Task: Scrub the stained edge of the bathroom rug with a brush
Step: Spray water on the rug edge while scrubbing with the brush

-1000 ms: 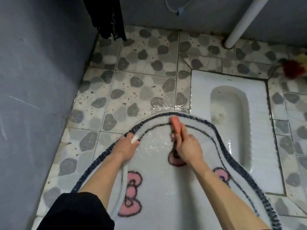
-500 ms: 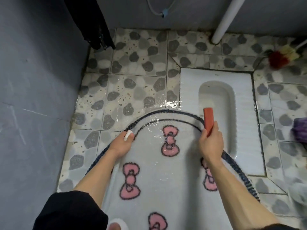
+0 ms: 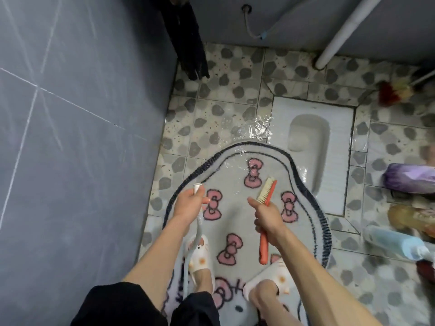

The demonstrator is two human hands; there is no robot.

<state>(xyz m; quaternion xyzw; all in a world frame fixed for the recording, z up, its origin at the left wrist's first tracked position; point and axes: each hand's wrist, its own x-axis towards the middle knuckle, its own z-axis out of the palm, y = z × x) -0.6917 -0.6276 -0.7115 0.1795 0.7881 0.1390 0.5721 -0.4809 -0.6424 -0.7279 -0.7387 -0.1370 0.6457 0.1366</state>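
Observation:
A white bathroom rug (image 3: 237, 222) with pink bows and a dark blue braided border lies wet on the tiled floor. My right hand (image 3: 267, 218) grips an orange-handled scrub brush (image 3: 267, 191) lifted off the rug, pale bristles turned up and to the left. My left hand (image 3: 189, 205) holds the end of a white hose (image 3: 197, 187) above the rug's left edge; the hose trails down past my leg. Both of my feet in white slippers (image 3: 200, 257) stand on the near part of the rug.
A white squat toilet (image 3: 310, 137) lies just beyond the rug on the right. A grey wall (image 3: 70, 137) closes the left side. Bottles and bags (image 3: 409, 208) crowd the right edge; a red broom head (image 3: 390, 90) and a white pipe (image 3: 339, 36) stand at the back.
The view has pulled up and back, so my feet show now. My right hand lifted the brush from the rug's far right border and turned the bristles up. My left hand still holds the hose.

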